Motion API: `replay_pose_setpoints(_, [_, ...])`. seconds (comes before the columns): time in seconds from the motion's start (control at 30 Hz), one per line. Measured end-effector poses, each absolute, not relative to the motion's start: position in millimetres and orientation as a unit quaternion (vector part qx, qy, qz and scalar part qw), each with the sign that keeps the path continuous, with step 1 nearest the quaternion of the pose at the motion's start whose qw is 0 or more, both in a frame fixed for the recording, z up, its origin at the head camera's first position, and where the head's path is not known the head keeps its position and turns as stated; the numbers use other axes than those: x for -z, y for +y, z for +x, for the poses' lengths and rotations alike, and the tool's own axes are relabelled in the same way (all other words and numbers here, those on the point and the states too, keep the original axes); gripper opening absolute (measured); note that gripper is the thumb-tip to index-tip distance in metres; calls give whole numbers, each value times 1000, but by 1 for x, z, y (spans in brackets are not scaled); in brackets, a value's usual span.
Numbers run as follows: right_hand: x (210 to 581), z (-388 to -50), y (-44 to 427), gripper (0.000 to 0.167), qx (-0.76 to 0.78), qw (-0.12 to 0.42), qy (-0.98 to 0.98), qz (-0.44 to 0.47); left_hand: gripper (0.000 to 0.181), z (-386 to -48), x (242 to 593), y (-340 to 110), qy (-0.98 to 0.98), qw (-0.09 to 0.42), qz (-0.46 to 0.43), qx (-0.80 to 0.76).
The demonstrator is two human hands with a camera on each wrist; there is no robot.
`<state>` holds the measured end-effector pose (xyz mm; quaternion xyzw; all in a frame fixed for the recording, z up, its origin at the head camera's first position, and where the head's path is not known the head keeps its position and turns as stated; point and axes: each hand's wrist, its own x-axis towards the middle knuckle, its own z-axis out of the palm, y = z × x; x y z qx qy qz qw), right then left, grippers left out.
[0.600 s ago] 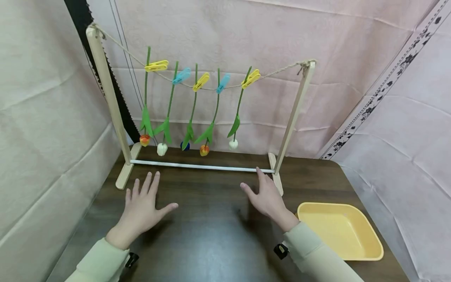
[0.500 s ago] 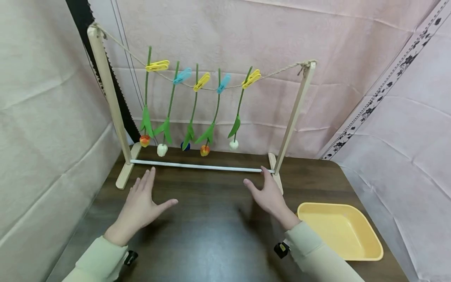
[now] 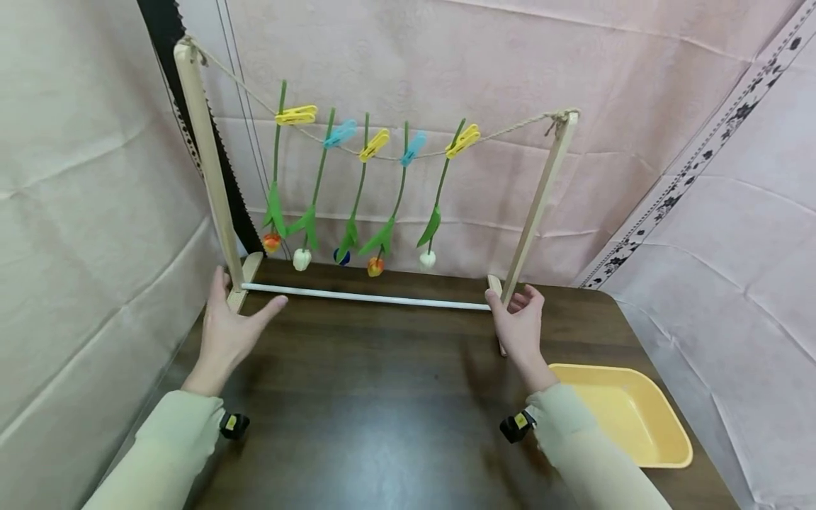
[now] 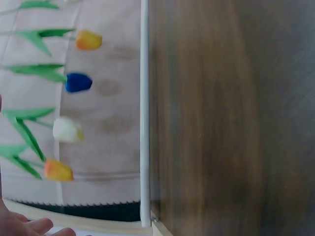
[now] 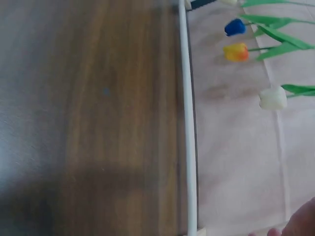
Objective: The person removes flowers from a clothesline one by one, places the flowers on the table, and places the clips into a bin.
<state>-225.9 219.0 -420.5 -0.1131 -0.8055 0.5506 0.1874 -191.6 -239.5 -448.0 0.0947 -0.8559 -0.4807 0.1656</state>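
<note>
Left grip (image 3: 226,334) released beside the left post (image 3: 212,166), right grip (image 3: 519,331) bent around the right post (image 3: 537,205), grasp impossible to tell, posts standing on the bench (image 3: 382,397), five tulips (image 3: 309,225) pegged head-down along the rope (image 3: 552,115)

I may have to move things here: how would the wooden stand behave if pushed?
The wooden stand would probably tip fairly easily: its posts rise high above short feet. Joined low by one slim white rod, it may twist a little. The tulips, clipped to a sagging rope, would likely swing.
</note>
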Motion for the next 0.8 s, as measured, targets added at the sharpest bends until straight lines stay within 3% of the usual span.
replay_pose_setpoints(0.33, [409, -255, 231, 84, -545, 217, -799, -134, 113, -222, 438, -266, -806, 178, 126, 550])
replay_pose_setpoints(0.57, [406, -268, 240, 87, -527, 176, -822, -123, 105, -237, 433, -276, -813, 170, 104, 547])
replay_pose_setpoints(0.8, [403, -279, 245, 79, -509, 161, -839, -106, 91, -254, 427, -285, -810, 162, 89, 557])
